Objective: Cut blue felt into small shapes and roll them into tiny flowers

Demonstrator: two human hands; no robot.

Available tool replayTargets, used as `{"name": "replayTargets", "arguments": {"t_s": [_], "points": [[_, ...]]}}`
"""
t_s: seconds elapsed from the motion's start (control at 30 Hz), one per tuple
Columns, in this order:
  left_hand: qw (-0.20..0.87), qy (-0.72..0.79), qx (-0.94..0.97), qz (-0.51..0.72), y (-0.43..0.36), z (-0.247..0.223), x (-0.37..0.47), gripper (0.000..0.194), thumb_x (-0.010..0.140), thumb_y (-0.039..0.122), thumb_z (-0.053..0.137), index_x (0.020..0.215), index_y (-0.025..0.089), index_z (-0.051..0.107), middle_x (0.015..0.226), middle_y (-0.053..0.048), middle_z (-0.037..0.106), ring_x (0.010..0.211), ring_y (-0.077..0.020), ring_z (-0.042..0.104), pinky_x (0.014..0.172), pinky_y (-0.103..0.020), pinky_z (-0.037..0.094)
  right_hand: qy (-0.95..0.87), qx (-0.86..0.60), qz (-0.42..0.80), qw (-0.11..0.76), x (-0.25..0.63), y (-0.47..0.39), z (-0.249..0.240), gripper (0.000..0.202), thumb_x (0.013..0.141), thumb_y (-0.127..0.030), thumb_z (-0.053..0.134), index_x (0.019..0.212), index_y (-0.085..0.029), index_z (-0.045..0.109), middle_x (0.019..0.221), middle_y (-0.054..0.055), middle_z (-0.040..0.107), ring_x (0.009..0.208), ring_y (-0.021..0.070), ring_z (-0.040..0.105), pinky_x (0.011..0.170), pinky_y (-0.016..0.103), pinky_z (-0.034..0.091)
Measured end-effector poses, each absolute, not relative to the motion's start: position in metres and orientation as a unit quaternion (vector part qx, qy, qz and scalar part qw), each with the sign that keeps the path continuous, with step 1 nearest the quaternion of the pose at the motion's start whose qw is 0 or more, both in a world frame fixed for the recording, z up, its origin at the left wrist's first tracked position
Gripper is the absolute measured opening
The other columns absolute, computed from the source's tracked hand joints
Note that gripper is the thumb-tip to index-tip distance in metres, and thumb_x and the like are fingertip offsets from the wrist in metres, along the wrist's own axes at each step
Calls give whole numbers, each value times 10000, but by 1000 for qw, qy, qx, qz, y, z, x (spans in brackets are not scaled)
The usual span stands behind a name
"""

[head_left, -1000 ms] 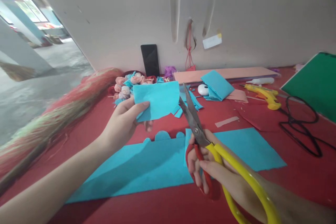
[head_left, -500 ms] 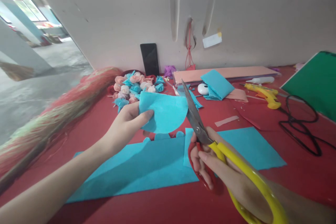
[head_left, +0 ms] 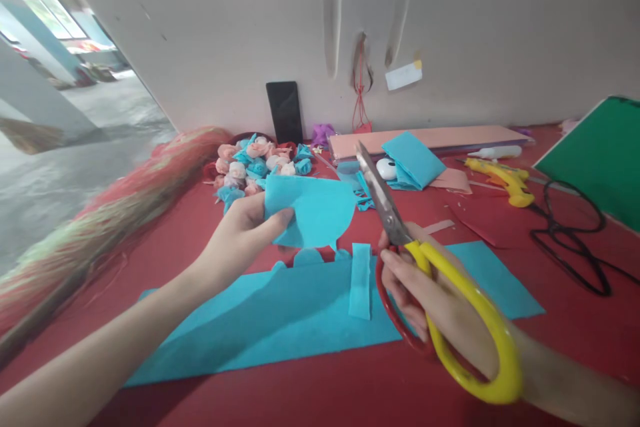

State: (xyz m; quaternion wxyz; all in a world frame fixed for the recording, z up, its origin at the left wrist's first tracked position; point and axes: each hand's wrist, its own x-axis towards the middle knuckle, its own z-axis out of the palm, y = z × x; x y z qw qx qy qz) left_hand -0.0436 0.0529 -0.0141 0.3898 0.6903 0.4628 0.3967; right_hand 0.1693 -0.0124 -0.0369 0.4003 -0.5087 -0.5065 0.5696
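Note:
My left hand (head_left: 240,240) pinches a small blue felt piece (head_left: 313,210) with a rounded edge, held above the red table. My right hand (head_left: 430,297) grips large scissors (head_left: 395,227) with one yellow and one red handle; the blades are closed and point up and away, just right of the piece. Below both hands a long blue felt sheet (head_left: 280,320) lies flat, with scalloped cuts on its far edge. A narrow blue strip (head_left: 361,280) rests on it.
Small pink and blue fabric roses (head_left: 255,167) are piled at the back. A black phone (head_left: 285,112) leans on the wall. A folded blue felt stack (head_left: 413,160), a yellow glue gun (head_left: 503,180), a black cable (head_left: 575,233) and a green board (head_left: 597,153) sit right.
The blue piece has been turned and lowered, and its edge now looks rounded. The scissors moved right, away from it. A blue strip now lies on the sheet.

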Motion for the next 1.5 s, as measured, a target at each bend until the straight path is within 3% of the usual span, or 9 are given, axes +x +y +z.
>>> {"name": "replayTargets", "arguments": {"t_s": [0.1, 0.23, 0.37, 0.47, 0.53, 0.63, 0.73, 0.93, 1.5], "points": [[174, 459, 784, 380, 47, -14, -43, 138, 765, 171, 537, 742, 190, 672, 694, -5, 694, 629, -167, 630, 568, -237, 479, -483, -467, 621, 405, 172, -4, -30, 337, 837, -510, 477, 716, -196, 450, 478, -87, 425, 329, 39, 346, 310, 151, 284], [-122, 324, 888, 303, 33, -20, -46, 451, 760, 78, 505, 1154, 280, 589, 1136, -32, 656, 815, -190, 658, 673, -266, 475, -444, -461, 653, 405, 173, -1, -31, 446, 722, -572, 591, 604, -199, 378, 435, -92, 369, 353, 42, 330, 331, 164, 243], [-208, 224, 915, 265, 22, -24, -43, 525, 770, 67, 524, 1236, 308, 507, 1192, -24, 624, 831, -181, 641, 719, -280, 469, -431, -489, 618, 439, 176, -1, -36, 409, 689, -422, 690, 591, -203, 359, 449, -109, 284, 382, 39, 273, 350, 173, 214], [-73, 281, 899, 327, 22, -21, -36, 599, 770, 11, 466, 1294, 300, 435, 1319, -40, 514, 1110, -220, 536, 897, -333, 432, -484, -498, 577, 430, 181, 0, -30, 195, 750, -318, 629, 743, -212, 466, 466, -116, 268, 375, 45, 253, 347, 177, 210], [144, 367, 844, 363, 26, -19, -32, 561, 781, 31, 423, 1287, 273, 440, 1321, -60, 504, 1155, -229, 509, 929, -365, 427, -532, -491, 549, 417, 184, 1, -23, 166, 759, -274, 609, 862, -231, 486, 514, -105, 338, 404, 55, 305, 364, 173, 268], [549, 404, 672, 290, 33, -17, -28, 367, 784, 155, 384, 1057, 214, 622, 1047, -80, 674, 929, -242, 640, 796, -377, 506, -591, -482, 501, 410, 187, 1, -16, 256, 706, -177, 640, 907, -249, 499, 693, -64, 491, 546, 77, 443, 477, 178, 389], [745, 348, 537, 187, 36, -17, -24, 359, 801, 337, 380, 764, 166, 694, 778, -96, 713, 708, -237, 666, 676, -352, 527, -626, -483, 474, 389, 186, 1, -19, 284, 657, -151, 647, 885, -254, 514, 708, -51, 516, 576, 105, 479, 490, 198, 418], [744, 300, 595, 55, 30, -20, -19, 236, 828, 289, 537, 756, 159, 719, 704, -52, 719, 631, -166, 663, 533, -221, 512, -629, -491, 454, 396, 182, -1, -22, 290, 621, -179, 682, 853, -261, 528, 749, -39, 526, 620, 114, 486, 492, 194, 439], [697, 368, 585, 190, 14, -16, -13, 226, 840, 265, 541, 750, 174, 728, 712, -23, 730, 624, -122, 664, 544, -174, 539, -565, -537, 468, 417, 178, -2, -15, 409, 581, -128, 740, 876, -264, 492, 659, -89, 491, 544, 65, 467, 474, 143, 430]]}}
